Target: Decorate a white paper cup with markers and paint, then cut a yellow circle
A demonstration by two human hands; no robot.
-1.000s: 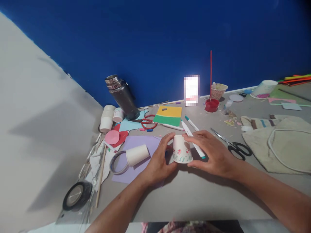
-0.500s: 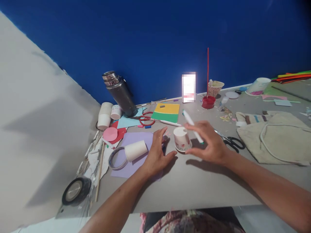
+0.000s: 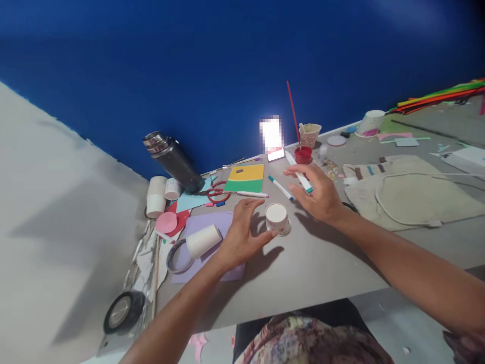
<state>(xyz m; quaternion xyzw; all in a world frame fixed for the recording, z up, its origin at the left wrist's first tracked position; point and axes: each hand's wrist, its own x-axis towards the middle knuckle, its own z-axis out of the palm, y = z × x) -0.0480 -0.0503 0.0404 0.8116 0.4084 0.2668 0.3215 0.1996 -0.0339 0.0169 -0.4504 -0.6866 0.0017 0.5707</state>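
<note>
A small flower-printed paper cup point(image 3: 277, 217) stands upside down on the grey table. Just left of it is my left hand point(image 3: 244, 233), its fingers apart and curved towards the cup, the thumb near the cup's lower side. My right hand point(image 3: 316, 194), up and to the right of the cup, has a white marker point(image 3: 299, 172) with a teal end between thumb and fingers. Another white marker point(image 3: 281, 187) with a teal tip lies on the table between the cup and the coloured card. A plain white cup point(image 3: 203, 241) lies on its side on purple paper point(image 3: 227, 273).
Red-handled scissors point(image 3: 219, 194) and a yellow-green card point(image 3: 245, 178) lie behind. A dark flask point(image 3: 176, 164) leans by the blue wall. Red paint point(image 3: 303, 154) holds a red stick. A cloth bag point(image 3: 413, 194) lies right, a tape roll point(image 3: 181, 256) left.
My right hand has lifted away from the cup, up and back, with the marker in it. A second marker now shows on the table. The camera view has shifted and tilted.
</note>
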